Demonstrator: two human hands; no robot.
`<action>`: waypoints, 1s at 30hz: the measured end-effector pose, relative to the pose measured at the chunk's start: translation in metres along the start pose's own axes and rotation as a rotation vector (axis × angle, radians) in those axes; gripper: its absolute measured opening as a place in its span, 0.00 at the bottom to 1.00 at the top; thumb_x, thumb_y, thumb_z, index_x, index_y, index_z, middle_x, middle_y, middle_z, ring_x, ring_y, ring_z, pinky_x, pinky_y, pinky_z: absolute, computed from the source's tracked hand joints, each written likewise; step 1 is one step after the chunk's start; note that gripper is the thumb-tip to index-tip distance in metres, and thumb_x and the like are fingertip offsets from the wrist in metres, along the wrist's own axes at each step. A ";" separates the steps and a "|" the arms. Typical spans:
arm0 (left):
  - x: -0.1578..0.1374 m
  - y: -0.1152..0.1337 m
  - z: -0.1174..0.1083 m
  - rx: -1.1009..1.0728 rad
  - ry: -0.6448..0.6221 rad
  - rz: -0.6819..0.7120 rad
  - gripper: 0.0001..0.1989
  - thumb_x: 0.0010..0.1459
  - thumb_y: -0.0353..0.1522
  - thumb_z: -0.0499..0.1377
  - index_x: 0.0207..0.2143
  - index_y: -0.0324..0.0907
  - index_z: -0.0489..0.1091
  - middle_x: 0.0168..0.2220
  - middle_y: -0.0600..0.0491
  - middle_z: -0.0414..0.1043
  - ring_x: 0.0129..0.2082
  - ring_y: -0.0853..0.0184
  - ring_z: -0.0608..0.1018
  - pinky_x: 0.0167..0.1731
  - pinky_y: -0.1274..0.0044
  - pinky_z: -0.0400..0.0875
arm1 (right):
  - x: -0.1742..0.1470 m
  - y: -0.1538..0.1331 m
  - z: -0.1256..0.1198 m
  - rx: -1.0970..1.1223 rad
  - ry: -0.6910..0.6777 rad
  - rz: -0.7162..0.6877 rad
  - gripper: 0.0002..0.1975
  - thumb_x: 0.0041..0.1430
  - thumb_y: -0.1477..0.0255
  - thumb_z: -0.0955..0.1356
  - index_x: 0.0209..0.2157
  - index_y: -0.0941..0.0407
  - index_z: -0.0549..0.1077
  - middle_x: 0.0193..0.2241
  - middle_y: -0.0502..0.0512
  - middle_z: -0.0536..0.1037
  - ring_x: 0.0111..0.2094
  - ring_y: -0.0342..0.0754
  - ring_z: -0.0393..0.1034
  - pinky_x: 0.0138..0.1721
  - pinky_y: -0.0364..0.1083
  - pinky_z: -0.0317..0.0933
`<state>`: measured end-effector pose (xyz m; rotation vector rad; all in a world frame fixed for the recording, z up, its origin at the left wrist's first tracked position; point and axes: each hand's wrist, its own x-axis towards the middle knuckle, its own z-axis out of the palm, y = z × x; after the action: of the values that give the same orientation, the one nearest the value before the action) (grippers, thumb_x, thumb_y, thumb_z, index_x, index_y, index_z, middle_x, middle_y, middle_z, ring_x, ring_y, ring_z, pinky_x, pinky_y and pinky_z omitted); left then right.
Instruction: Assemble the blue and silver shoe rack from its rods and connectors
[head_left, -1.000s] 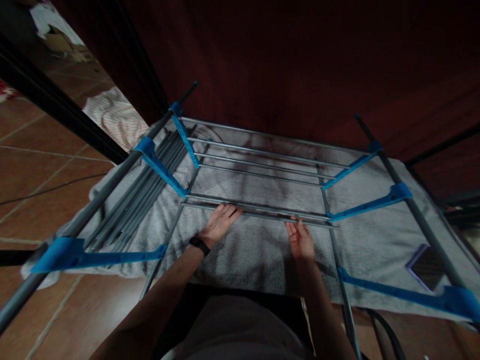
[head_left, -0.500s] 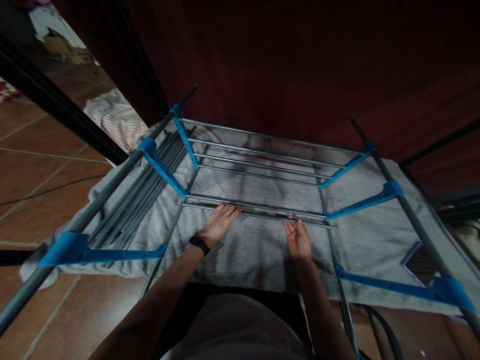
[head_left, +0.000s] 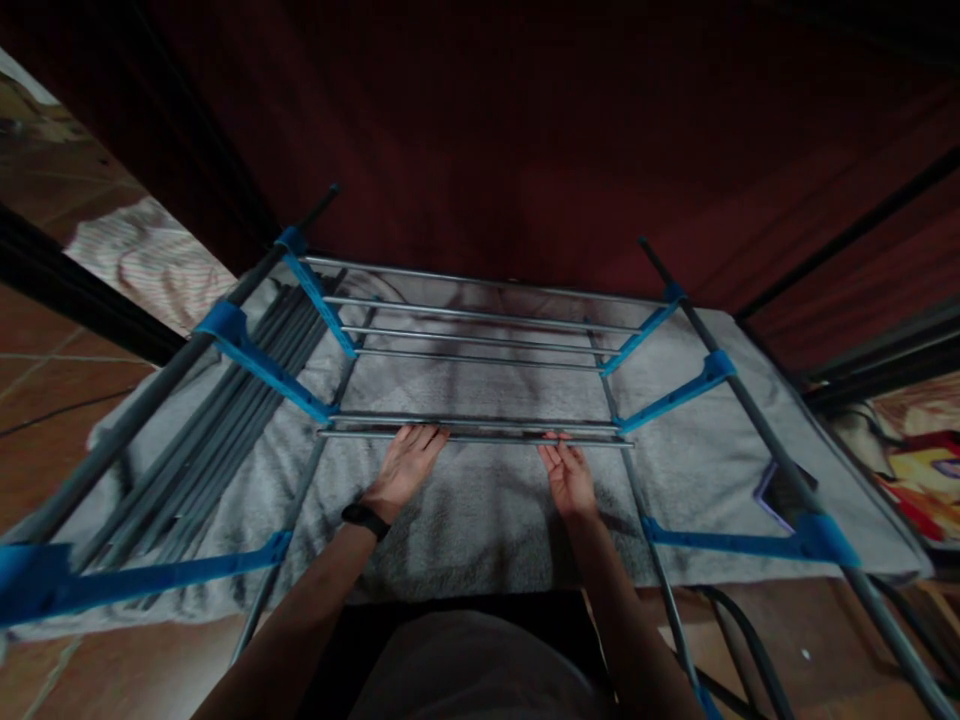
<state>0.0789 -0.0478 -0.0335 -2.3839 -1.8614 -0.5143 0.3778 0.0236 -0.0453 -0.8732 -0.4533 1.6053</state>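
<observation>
A thin grey metal tube [head_left: 487, 439] lies crosswise in both my hands, close to a crossbar [head_left: 480, 421] of a rack frame. My left hand [head_left: 409, 466], with a black band on the wrist, has its fingers over the tube's left part. My right hand [head_left: 568, 476] pinches the tube nearer its right end, palm partly up. The rack has grey side poles joined by blue plastic brackets [head_left: 274, 375] on the left and matching blue brackets [head_left: 667, 393] on the right. Several crossbars [head_left: 480, 340] span its far section.
Several loose grey tubes [head_left: 225, 420] lie in a bundle on the grey blanket [head_left: 465, 530] at left. A dark phone-like object with a purple edge [head_left: 780, 495] rests at right. Dark red fabric [head_left: 480, 150] hangs behind; tiled floor [head_left: 45, 385] shows at left.
The camera view has swung to the right, so the rack and both hands appear further left. Both hands still hold the tube beside the crossbar, nearly unmoved relative to the rack.
</observation>
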 end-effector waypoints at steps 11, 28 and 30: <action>0.005 0.001 -0.004 -0.003 0.109 0.023 0.15 0.69 0.35 0.49 0.51 0.44 0.71 0.42 0.48 0.75 0.45 0.59 0.75 0.46 0.67 0.66 | 0.001 0.000 0.006 0.007 0.041 -0.007 0.07 0.53 0.69 0.76 0.32 0.51 0.76 0.35 0.48 0.83 0.43 0.46 0.79 0.53 0.51 0.69; 0.008 0.004 -0.009 0.078 0.125 0.062 0.13 0.70 0.35 0.49 0.47 0.42 0.71 0.37 0.50 0.75 0.39 0.61 0.75 0.43 0.69 0.65 | -0.008 -0.009 0.010 0.012 -0.106 0.030 0.10 0.54 0.70 0.75 0.39 0.47 0.78 0.43 0.50 0.84 0.46 0.47 0.78 0.54 0.50 0.70; 0.007 0.004 -0.009 0.074 0.131 0.060 0.13 0.70 0.36 0.49 0.47 0.42 0.71 0.37 0.50 0.75 0.39 0.61 0.75 0.44 0.69 0.65 | -0.011 -0.010 0.013 -0.010 -0.128 0.028 0.10 0.54 0.70 0.75 0.39 0.47 0.78 0.44 0.51 0.83 0.47 0.47 0.78 0.54 0.51 0.70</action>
<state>0.0819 -0.0444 -0.0224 -2.2921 -1.7184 -0.5715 0.3754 0.0179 -0.0268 -0.7907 -0.5411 1.6924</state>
